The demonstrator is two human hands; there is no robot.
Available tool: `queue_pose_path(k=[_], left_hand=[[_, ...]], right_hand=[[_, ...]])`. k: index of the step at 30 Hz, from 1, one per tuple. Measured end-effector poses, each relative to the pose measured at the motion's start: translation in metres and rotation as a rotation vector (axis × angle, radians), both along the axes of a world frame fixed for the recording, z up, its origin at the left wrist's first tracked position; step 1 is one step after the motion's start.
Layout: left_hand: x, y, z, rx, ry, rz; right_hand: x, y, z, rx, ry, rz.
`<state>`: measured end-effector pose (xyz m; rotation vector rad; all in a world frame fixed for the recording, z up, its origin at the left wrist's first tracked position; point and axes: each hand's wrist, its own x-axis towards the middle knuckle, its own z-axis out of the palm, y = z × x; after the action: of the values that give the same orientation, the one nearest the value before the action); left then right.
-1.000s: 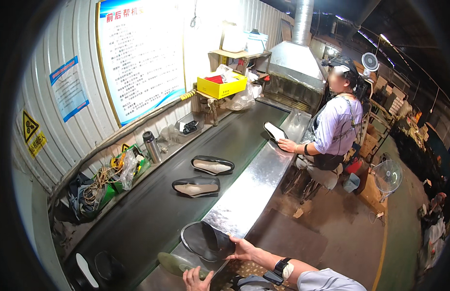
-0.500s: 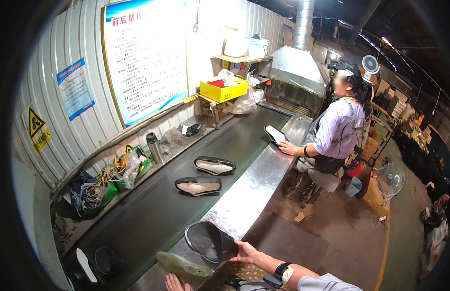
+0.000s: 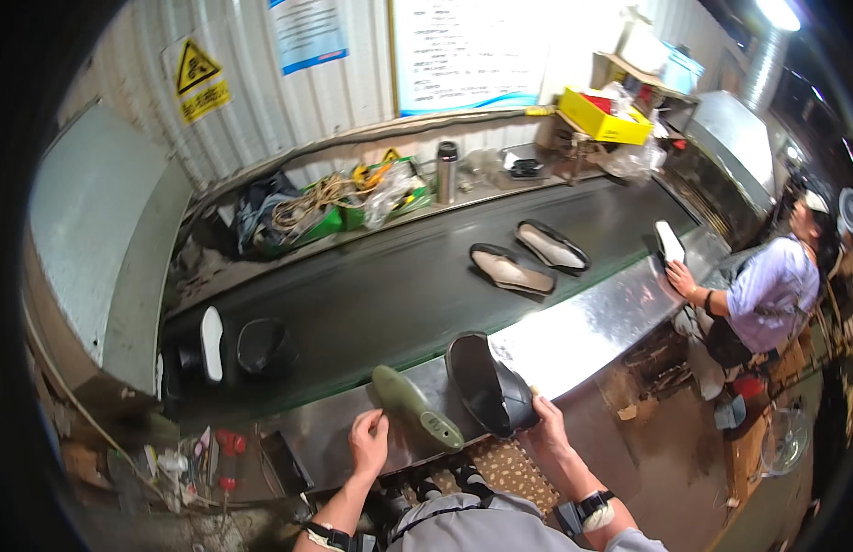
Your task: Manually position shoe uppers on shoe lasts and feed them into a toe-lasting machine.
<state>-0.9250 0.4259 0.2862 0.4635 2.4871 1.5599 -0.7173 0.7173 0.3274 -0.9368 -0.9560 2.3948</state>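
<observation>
My right hand [image 3: 548, 425] grips one end of a black shoe upper [image 3: 491, 391], whose wide opening faces up over the metal ledge [image 3: 583, 340]. Just left of it, a green shoe last [image 3: 415, 409] lies at a slant on the ledge. My left hand [image 3: 368, 443] is beside the last, fingers curled and thumb against them; whatever they may hold cannot be made out. On the dark conveyor belt [image 3: 371, 304], farther left, are a shoe piece with a white sole [image 3: 212, 343] and a black upper [image 3: 265, 346].
Two black shoes with pale insides [image 3: 511, 270] [image 3: 552, 246] lie on the belt. At right, a co-worker [image 3: 771, 290] touches a white-soled shoe [image 3: 668, 242]. Along the wall stand a steel flask [image 3: 446, 173] and green bins [image 3: 320, 225]. Red-handled tools [image 3: 228, 455] lie lower left.
The view has swung left. My left hand has gone from lying spread on the ledge to curled fingers beside the last. My right hand still holds the black upper.
</observation>
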Motion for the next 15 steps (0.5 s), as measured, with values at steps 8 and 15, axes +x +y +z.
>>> queue_pose_path(k=[8, 15], left_hand=[[-0.063, 0.023, 0.049, 0.746, -1.383, -0.163], [-0.102, 0.052, 0.024, 0.138, -0.709, 0.07]], right_hand=[[0.011, -0.084, 0.026, 1.807, -0.01, 0.824], [-0.016, -0.109, -0.002, 1.874, -0.004, 0.613]])
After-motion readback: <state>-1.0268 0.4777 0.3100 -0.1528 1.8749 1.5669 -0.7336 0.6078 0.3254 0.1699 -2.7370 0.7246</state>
